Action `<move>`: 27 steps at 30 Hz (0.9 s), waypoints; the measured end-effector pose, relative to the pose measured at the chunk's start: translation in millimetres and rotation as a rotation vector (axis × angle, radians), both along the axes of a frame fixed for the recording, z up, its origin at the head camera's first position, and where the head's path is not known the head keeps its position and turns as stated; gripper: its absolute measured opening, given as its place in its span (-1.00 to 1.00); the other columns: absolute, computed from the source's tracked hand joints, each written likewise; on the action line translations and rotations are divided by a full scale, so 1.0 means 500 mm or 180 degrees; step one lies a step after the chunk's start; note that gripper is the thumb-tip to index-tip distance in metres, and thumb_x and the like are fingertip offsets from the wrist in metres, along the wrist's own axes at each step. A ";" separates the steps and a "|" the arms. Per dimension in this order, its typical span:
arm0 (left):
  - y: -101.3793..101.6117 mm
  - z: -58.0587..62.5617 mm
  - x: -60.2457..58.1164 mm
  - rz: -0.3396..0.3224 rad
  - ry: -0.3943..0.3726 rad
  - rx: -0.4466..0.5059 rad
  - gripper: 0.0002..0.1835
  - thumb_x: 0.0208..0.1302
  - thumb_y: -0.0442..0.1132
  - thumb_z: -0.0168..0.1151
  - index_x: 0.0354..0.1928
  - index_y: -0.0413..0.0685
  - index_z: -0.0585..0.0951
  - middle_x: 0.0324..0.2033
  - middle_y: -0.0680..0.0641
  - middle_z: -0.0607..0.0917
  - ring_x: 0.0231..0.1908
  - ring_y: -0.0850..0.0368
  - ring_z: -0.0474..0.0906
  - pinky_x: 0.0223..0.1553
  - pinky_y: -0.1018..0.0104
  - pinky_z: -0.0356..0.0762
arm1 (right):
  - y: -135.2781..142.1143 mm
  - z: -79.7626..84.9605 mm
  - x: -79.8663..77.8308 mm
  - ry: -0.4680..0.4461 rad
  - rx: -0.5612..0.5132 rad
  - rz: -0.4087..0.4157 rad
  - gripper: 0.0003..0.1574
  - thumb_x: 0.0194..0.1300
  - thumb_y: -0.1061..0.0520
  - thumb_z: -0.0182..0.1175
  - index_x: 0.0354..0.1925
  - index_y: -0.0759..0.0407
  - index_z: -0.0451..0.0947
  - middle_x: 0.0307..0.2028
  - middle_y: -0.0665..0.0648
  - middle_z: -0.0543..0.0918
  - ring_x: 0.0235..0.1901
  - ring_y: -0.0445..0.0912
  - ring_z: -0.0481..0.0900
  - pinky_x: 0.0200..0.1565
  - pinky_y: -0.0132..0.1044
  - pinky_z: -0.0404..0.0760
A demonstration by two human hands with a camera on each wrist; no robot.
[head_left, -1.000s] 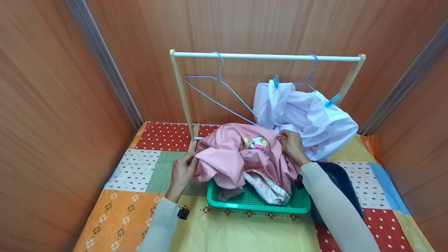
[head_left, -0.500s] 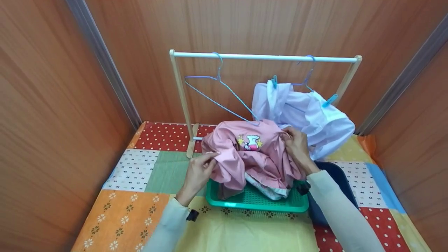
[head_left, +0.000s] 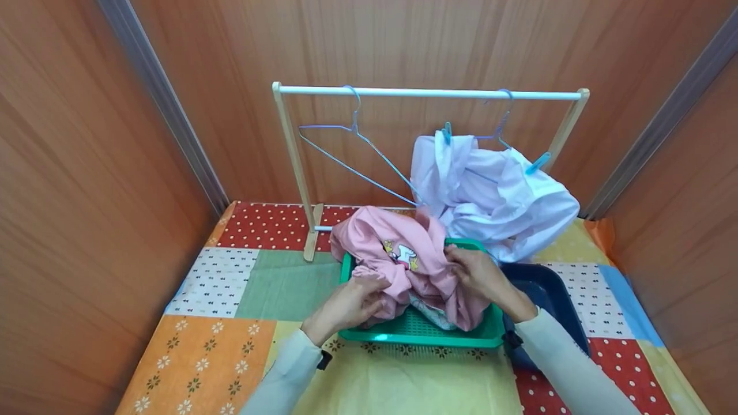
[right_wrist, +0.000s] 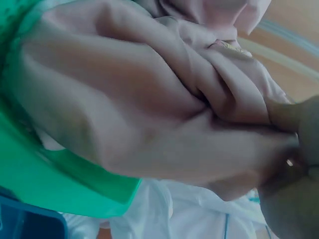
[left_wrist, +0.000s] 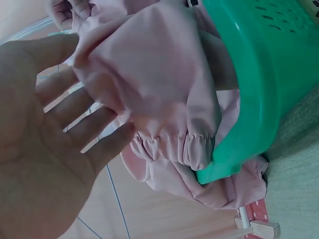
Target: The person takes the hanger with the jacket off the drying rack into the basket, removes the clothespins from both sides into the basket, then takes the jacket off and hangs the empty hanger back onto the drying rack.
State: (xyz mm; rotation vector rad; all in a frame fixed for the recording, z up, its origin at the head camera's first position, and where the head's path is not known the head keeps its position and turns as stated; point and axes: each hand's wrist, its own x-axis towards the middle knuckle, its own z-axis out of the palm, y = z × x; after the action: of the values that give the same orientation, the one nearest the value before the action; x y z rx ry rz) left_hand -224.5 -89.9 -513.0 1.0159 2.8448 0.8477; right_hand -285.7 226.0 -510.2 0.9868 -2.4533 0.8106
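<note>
A pink garment (head_left: 375, 227) with a cartoon print and a gathered, elastic-looking edge lies bunched in the green basket (head_left: 416, 340). My left hand (head_left: 346, 308) is at its near left side. In the left wrist view that left hand (left_wrist: 50, 134) has its fingers extended, their tips against the pink cloth. On the other side of the garment, my right hand (head_left: 478, 274) pinches a fold of it between thumb and fingers. A light patterned cloth (head_left: 431, 313) shows beneath the pink one, mostly covered.
Behind the basket stands a rack with a white bar (head_left: 426, 92). A bare blue hanger (head_left: 356, 129) hangs at left. At right, a white garment (head_left: 519, 196) is held on another hanger by blue clothespins (head_left: 538, 163). A dark blue tub (head_left: 545, 288) sits right of the basket.
My left hand has moved right and down, its pinch on the cloth released. My right hand has lowered toward the basket with its fold. The pink garment has sunk and bunched up.
</note>
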 end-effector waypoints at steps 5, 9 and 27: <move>0.009 -0.010 0.007 -0.0150 -0.0419 -0.0320 -0.60 0.42 -0.07 0.16 0.25 0.10 0.54 0.16 0.02 0.64 0.17 0.10 0.57 0.24 0.09 0.49 | -0.010 -0.019 0.025 -0.0302 0.0591 0.0056 -0.78 0.31 0.27 0.22 -0.44 0.12 0.42 -0.58 -0.02 0.52 -0.51 -0.19 0.47 -0.40 -0.28 0.50; 0.014 -0.026 0.011 -0.0192 -0.0737 -0.0498 -0.72 0.44 -0.02 0.11 0.07 0.13 0.64 -0.12 0.08 0.71 -0.19 0.24 0.59 -0.03 0.26 0.59 | -0.023 -0.038 0.046 -0.0374 0.1043 0.0134 -0.80 0.27 0.31 0.22 -0.45 0.11 0.45 -0.57 0.02 0.57 -0.53 -0.17 0.51 -0.44 -0.29 0.49; -0.020 -0.003 -0.042 0.0616 -0.0162 0.0552 -0.73 0.37 -0.19 0.21 0.04 -0.09 0.66 -0.09 -0.07 0.75 -0.11 0.07 0.67 -0.03 0.09 0.63 | -0.027 0.026 0.044 -0.0885 0.1173 -0.0150 -0.86 0.30 0.09 0.24 -0.20 0.05 0.70 -0.32 0.02 0.76 -0.29 -0.03 0.71 -0.24 -0.09 0.66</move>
State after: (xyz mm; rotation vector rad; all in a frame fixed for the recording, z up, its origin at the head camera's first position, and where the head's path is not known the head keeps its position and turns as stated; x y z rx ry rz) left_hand -245.7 -99.7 -514.7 0.7260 2.9018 1.1352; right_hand -263.5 212.5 -497.0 0.9872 -2.9276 0.5170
